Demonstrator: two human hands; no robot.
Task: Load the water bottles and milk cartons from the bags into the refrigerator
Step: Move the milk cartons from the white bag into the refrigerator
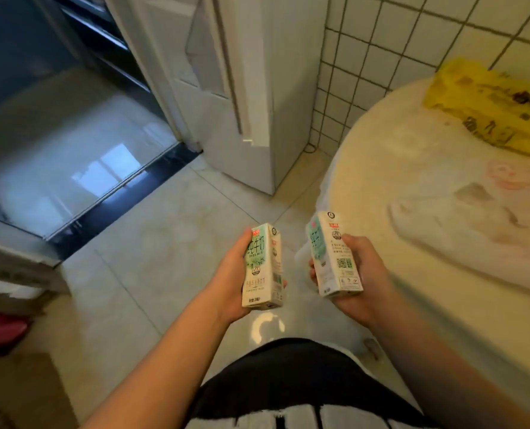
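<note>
Fingers [246, 243] of your left hand [231, 275] wrap the left carton [262, 267], upright, top pointing away from you; your right hand [364, 274] grips the right carton [335, 255] likewise, top leaning slightly left, above the floor [152, 243].

Pale, glossy floor [152, 243] of large tiles with thin joints; a bright ring of lamp light [267, 326] reflects near the bottom centre. A dark threshold [127, 193] separates it from the next room's floor [71, 150], which mirrors a window. White door frame [152, 66] above the threshold. Wall [381, 57] at upper right: small white square tiles, dark grout; a cable [310, 147] lies at its foot. Round counter [412, 274] at right under a cream cover. Red object [0, 329] at far left, blurred.
</note>
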